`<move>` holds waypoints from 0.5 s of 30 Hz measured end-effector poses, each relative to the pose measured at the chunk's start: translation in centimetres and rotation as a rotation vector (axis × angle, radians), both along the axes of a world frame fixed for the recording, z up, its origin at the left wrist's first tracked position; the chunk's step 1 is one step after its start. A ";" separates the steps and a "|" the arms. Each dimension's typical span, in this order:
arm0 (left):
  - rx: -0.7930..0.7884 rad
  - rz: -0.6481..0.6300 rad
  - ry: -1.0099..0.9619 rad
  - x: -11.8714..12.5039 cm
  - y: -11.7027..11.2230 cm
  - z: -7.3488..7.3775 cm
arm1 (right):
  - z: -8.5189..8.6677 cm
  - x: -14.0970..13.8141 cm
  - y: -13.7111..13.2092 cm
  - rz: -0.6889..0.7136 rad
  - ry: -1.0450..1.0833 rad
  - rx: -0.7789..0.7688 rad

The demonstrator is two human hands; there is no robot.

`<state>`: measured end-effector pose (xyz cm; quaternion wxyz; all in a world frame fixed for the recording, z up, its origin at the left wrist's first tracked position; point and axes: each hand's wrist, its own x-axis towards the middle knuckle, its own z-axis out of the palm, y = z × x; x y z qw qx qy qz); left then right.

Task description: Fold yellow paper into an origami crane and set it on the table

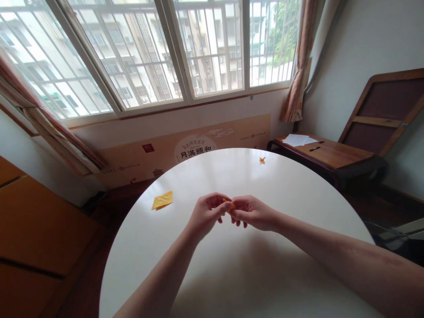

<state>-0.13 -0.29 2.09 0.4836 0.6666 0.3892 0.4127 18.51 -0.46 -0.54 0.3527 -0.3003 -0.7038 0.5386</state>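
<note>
Between my two hands, above the white round table (139,274), is a small folded piece of yellow-orange paper (229,206). My left hand (210,212) pinches it from the left with thumb and forefinger. From the other side my right hand (250,211) grips it, its lower fingers curled loosely. Fingertips cover most of the paper, so its folded shape cannot be made out. A folded yellow paper sheet (162,200) lies on the table to the left of my hands. Farther back on the right stands a small orange folded-paper crane (262,160).
A low wooden table (334,152) with white papers (299,140) and dark pens stands beyond the round table at right. Behind it leans a wooden-framed panel (380,115). An orange-brown cabinet (39,221) is at left. Barred windows (212,53) with curtains (298,84) line the back.
</note>
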 end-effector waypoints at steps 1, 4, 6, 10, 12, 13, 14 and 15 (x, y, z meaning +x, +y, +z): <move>-0.001 0.008 -0.005 0.0 0.0 0.0 | -0.1 -0.1 0.0 -0.023 0.015 -0.008; 0.001 0.034 -0.018 -0.1 0.1 0.1 | -0.4 -0.4 0.2 -0.084 0.074 -0.034; 0.004 0.044 -0.026 -0.1 0.1 0.1 | -0.5 -0.5 0.2 -0.104 0.110 -0.052; 0.028 0.067 -0.021 -0.1 0.2 0.1 | -0.3 -0.6 0.2 -0.116 0.153 -0.095; 0.049 0.079 -0.009 -0.2 0.2 0.2 | -0.2 -0.6 0.2 -0.128 0.168 -0.100; 0.061 0.082 -0.002 -0.2 0.1 0.2 | -0.1 -0.5 0.2 -0.134 0.177 -0.097; 0.073 0.081 0.006 -0.2 0.1 0.1 | -0.1 -0.5 0.2 -0.137 0.185 -0.092; 0.086 0.079 0.015 -0.2 0.1 0.0 | 0.0 -0.5 0.2 -0.139 0.191 -0.086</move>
